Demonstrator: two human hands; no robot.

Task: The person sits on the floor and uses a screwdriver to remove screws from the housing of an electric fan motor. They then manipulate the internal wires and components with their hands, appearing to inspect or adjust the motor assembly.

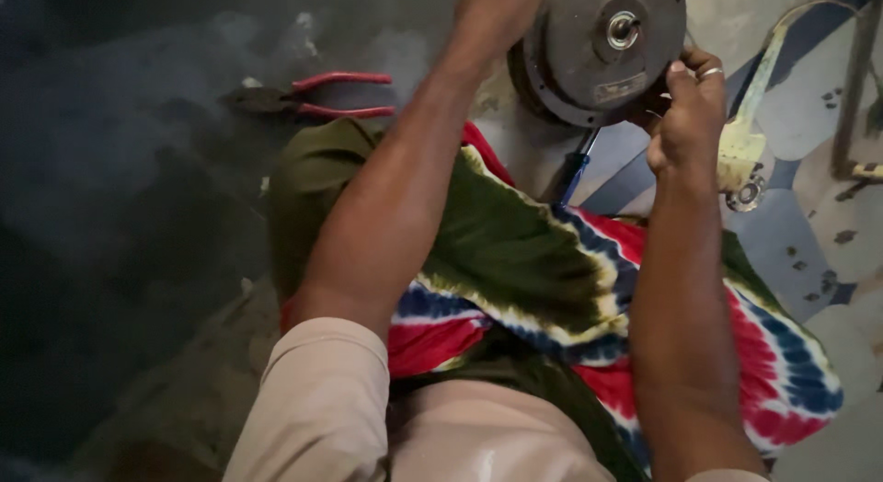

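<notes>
Lying on the dark floor (110,169) toward the left, a pair of red-handled pliers (308,96) rests with its jaws pointing left, just beyond a knee covered in olive cloth. Next to it, the person's left forearm runs up to the top edge, where the left hand (492,17) meets the left rim of a round, dark metal motor housing (598,50); most of that hand is cut off by the frame, so how its fingers lie cannot be told. The housing sits at the top, its face turned up and a short shaft stub at its centre. A screwdriver with a blue handle (575,174) lies just below it, partly under the housing's edge. A tie-dyed cloth (552,280) in red, blue, green and white drapes across the lap. At the housing's right rim, the right hand (690,114), a ring on one finger, has its fingers curled close together against the edge. Farther right, a pale yellow metal bracket (750,132) lies on the patterned floor, near the hand.
</notes>
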